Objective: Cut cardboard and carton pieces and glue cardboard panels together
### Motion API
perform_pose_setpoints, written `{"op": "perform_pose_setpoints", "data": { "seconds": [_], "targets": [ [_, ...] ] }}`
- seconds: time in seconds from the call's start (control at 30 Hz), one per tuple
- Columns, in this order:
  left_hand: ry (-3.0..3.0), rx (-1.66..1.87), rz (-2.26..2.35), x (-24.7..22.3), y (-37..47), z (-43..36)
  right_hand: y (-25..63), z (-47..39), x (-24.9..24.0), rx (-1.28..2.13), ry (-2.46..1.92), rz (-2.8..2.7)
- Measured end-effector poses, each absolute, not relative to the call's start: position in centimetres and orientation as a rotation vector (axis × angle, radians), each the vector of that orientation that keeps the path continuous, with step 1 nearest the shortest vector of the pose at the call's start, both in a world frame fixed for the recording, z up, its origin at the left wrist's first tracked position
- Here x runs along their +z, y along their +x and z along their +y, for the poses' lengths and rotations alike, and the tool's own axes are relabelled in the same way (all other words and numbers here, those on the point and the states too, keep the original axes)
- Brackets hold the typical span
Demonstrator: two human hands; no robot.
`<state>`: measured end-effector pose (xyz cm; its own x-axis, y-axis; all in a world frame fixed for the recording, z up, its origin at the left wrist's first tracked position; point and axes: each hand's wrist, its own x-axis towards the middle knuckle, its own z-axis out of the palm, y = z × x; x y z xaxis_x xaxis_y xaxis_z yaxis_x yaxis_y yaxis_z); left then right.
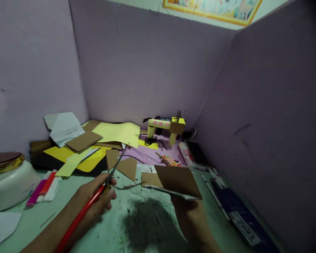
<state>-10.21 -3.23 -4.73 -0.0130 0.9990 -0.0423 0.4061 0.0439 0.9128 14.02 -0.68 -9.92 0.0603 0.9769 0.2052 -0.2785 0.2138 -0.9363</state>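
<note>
Well to the left of the left hand (91, 189), a white jar (7, 193) with a brown-and-gold lid stands on the green bench (107, 235); purple, red and white markers (46, 185) lie side by side between it and those fingers. Beyond the left fingers, a folded white sheet (65, 129) and a pale yellow sheet (117, 133) top a loose pile of paper and cardboard. The left fingers grasp a red-handled tool (88, 205), its metal end pointing up and away from them. Just past their tips lie brown cardboard scraps (128, 168), and a thin strand (129, 186) runs to their right. Farther off, beyond both hands, stands a yellow figure (155, 123) with pink patches and a boxy brown-and-yellow end. The right hand (191, 214) grips a brown cardboard piece (177, 179) from below, tilted above the bench, the fingertips hidden by it. To the right of those fingers lie a white pen (215, 196) and, beside it, a dark blue case (238, 203) with a white label.
</note>
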Motion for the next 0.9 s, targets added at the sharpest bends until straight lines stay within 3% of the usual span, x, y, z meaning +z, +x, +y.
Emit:
{"op": "perform_pose_setpoints", "data": {
  "seconds": [0.13,0.3,0.5,0.7,0.8,0.9],
  "targets": [
    [0.958,1.012,1.091,-4.4,-7.1,-3.7,13.6,-1.5,-10.1,0.865,-0.776,-1.388],
    [0.897,1.113,0.892,-5.0,-4.2,-3.6,13.1,-1.8,-10.8,0.809,-0.791,-1.571],
    [1.115,1.047,0.956,-3.9,-6.1,-2.8,13.5,-1.4,-9.7,1.094,-0.714,-1.153],
    [1.418,0.852,1.05,-3.0,-6.7,-2.2,12.1,-2.0,-9.1,1.826,-0.631,-0.733],
    [1.581,0.836,1.16,-2.7,-6.3,-2.1,11.7,-2.1,-8.9,1.839,-0.651,-0.714],
    [1.809,0.817,1.428,-3.3,-6.3,-2.3,12.4,-1.3,-8.2,1.623,-0.685,-0.749]
  ]
}}
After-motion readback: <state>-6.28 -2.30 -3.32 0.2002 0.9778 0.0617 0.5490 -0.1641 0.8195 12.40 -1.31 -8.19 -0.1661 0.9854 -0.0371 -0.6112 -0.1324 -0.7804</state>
